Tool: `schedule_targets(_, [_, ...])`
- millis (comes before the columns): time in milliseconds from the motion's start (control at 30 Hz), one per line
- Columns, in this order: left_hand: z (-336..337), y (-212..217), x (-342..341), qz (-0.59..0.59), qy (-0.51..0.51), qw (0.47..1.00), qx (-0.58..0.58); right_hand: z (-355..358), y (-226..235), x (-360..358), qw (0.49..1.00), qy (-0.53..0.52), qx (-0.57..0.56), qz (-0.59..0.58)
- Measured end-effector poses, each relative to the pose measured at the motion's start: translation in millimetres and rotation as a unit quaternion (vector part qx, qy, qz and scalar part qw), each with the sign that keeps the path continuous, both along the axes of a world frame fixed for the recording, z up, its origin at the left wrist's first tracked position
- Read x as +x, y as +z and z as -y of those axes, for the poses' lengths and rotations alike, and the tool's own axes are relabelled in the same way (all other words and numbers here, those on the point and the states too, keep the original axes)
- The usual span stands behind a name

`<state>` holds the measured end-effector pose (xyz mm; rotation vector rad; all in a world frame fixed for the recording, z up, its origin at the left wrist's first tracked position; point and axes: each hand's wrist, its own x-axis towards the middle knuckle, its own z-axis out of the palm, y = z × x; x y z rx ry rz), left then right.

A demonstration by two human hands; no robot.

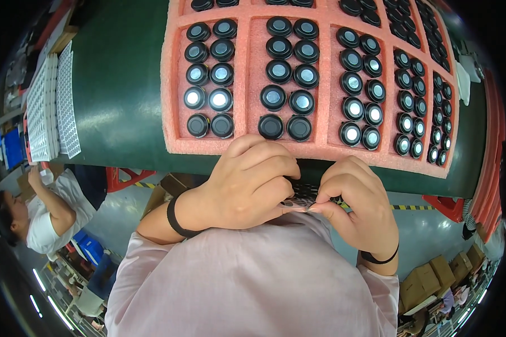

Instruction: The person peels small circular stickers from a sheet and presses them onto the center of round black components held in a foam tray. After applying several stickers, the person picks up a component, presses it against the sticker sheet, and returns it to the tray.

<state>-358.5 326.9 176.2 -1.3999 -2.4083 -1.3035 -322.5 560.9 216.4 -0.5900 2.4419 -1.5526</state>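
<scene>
My left hand (250,182) is closed on a thin sheet with dark markings (301,200), just in front of my body. The fingertips of my right hand (357,199) pinch the sheet's near right edge. Much of the sheet is hidden by my fingers, so I cannot tell its exact kind. Beyond my hands lies a pink foam tray (242,84) with rows of round black parts (278,71) in its compartments. Most parts show a shiny silver disc on top. In the two left compartments, the nearest parts (271,127) have plain dark tops.
The tray rests on a dark green table (118,84). White perforated sheets (50,104) are stacked at the table's left. Red stools (121,178) stand below the table edge. A person in white (56,208) sits at the left. Cardboard boxes (427,281) stand at lower right.
</scene>
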Motion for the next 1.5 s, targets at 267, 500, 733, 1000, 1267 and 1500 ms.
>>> schedule_targets(267, [-3, 8, -4, 0.021, 0.028, 0.999, 0.004, -7, 3, -5, 0.998, 0.002, 0.023, -0.06])
schedule_targets(500, [-13, 10, -7, 0.007, -0.02, 0.999, -0.028, -28, 3, -22, 0.99, -0.142, 0.022, -0.009])
schedule_targets(733, [-37, 10, -11, -0.012, -0.068, 0.994, -0.081, -31, -10, -37, 0.979, -0.179, 0.092, 0.035])
schedule_targets(1000, [-45, 5, -11, -0.013, -0.063, 0.993, -0.102, -31, -15, -37, 0.979, -0.179, 0.093, 0.023])
schedule_targets(1267, [-45, 6, -10, 0.016, -0.058, 0.993, -0.099, -30, -14, -37, 0.977, -0.167, 0.132, 0.013])
schedule_targets(1500, [-45, 6, -10, 0.02, -0.055, 0.994, -0.093, -25, -17, -36, 0.971, -0.179, 0.154, -0.028])
